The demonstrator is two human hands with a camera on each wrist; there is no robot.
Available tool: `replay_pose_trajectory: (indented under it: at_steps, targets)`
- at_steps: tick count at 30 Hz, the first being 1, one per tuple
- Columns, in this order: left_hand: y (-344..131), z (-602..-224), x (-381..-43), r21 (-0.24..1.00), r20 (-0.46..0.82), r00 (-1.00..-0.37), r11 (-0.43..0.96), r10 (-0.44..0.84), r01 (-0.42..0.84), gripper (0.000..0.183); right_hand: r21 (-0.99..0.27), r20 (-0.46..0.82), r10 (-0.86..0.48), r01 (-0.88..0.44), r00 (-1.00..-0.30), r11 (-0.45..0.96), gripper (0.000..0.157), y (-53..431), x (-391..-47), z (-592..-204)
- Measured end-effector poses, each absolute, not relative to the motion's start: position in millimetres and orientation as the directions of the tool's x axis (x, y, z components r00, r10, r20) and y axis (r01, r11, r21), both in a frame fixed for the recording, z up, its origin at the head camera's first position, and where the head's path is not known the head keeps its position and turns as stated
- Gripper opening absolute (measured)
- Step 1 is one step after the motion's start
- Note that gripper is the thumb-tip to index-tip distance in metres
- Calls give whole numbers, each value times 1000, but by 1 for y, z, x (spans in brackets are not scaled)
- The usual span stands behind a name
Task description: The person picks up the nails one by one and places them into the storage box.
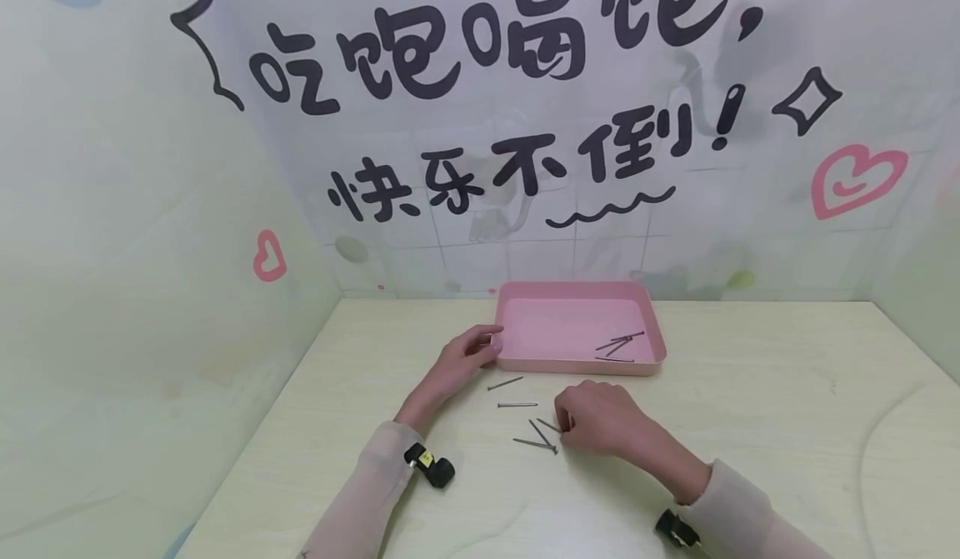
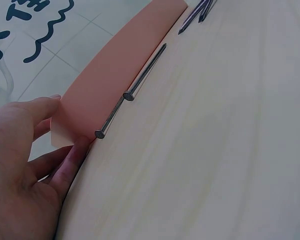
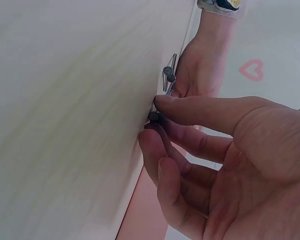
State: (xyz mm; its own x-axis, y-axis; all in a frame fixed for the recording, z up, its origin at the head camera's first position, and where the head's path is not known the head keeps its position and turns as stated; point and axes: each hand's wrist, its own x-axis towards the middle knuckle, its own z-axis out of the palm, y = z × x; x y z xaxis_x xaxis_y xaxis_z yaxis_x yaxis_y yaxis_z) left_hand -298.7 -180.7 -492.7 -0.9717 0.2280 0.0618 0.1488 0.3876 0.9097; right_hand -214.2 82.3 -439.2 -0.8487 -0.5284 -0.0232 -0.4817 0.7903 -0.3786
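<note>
My left hand [image 1: 462, 357] grips the left end of a shallow pink tray [image 1: 570, 368], its fingers at the rim and the side wall. Several dark nails [image 1: 615, 360] lie in the tray's right part. In front of the tray, two separate nails [image 1: 517, 405] lie on the table, and more nails [image 1: 534, 442] form a small cluster nearer to me. My right hand [image 1: 606, 419] is low over the table beside this cluster. In the right wrist view, its thumb and fingertips pinch a nail [image 3: 153, 116], whose head shows between them.
The pale wooden table [image 1: 780, 409] extends to both sides of the tray. Behind it stands a white wall sheet [image 1: 450, 267] with black lettering and pink hearts, and another panel [image 1: 150, 251] rises at the left. Small black cameras [image 1: 431, 466] sit at both wrists.
</note>
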Motion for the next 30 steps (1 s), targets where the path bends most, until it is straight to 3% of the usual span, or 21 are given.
replay_pose_trajectory:
  at_steps: [11, 30]
  targets:
    - [-180, -491, -297, 906, 54, -975, 401, 214, 138, 41, -358, -69, -473, -420, -879, 834, 37, 81, -214, -439]
    - [-180, -491, -298, 904, 54, -974, 404, 222, 143, 41, -352, 20, -469, -445, -883, 823, 39, 90, -224, -436]
